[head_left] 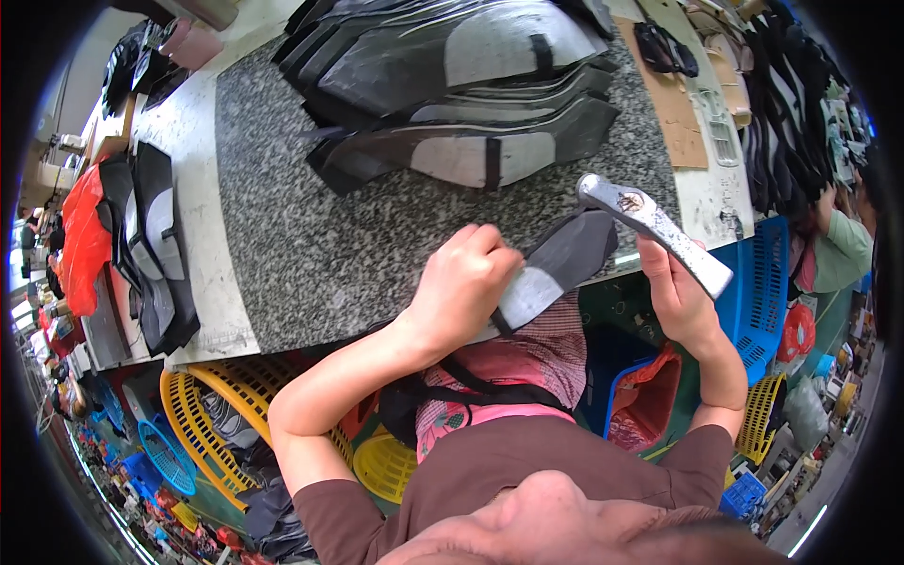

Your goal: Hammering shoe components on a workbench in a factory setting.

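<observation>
Grey piece [556, 268] under left hand [463, 282], hammer [654, 231] in right hand [680, 301]

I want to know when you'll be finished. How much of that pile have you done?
I can't tell which pieces are finished. A big stack of dark pieces lies at the back of the stone table, and more sit on the left bench. In hand now: the left hand presses one grey piece at the table's edge, while the right hand holds a hammer raised over it.
</observation>
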`<act>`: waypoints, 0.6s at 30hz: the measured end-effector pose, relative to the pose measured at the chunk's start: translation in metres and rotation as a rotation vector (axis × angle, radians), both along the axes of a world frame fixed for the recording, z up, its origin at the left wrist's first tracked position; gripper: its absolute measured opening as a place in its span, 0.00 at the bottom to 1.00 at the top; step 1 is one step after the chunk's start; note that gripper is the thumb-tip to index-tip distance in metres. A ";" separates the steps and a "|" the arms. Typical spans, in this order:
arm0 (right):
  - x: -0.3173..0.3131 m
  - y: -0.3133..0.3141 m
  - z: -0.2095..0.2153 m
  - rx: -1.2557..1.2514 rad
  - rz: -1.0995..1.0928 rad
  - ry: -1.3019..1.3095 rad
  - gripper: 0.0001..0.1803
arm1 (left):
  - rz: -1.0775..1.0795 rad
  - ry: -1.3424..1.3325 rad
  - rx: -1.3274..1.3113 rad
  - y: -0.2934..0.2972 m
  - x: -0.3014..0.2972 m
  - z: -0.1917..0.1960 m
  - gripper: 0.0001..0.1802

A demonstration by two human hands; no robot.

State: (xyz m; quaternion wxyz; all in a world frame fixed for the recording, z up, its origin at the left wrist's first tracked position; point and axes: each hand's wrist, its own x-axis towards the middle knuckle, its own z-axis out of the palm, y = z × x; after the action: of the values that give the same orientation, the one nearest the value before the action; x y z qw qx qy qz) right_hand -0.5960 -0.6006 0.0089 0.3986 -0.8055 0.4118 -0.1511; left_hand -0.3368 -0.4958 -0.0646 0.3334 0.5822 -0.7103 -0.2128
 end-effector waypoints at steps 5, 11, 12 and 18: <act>-0.008 0.003 -0.022 0.154 0.040 0.042 0.08 | -0.039 -0.009 -0.044 -0.047 -0.035 0.000 0.05; -0.019 -0.013 -0.034 0.065 0.092 0.062 0.15 | -0.026 0.181 0.185 -0.027 -0.015 0.011 0.08; -0.019 -0.019 -0.029 0.054 0.103 0.080 0.15 | -0.067 0.051 0.068 -0.023 -0.018 0.009 0.09; -0.020 -0.006 -0.006 0.147 0.115 -0.122 0.08 | -0.154 -0.269 -0.029 -0.015 -0.025 0.015 0.21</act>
State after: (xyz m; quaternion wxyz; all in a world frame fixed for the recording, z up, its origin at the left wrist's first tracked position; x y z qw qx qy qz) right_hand -0.6155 -0.6065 0.0030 0.4889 -0.7856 0.3498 -0.1461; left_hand -0.3619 -0.5113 -0.0494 0.2263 0.5446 -0.7940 -0.1474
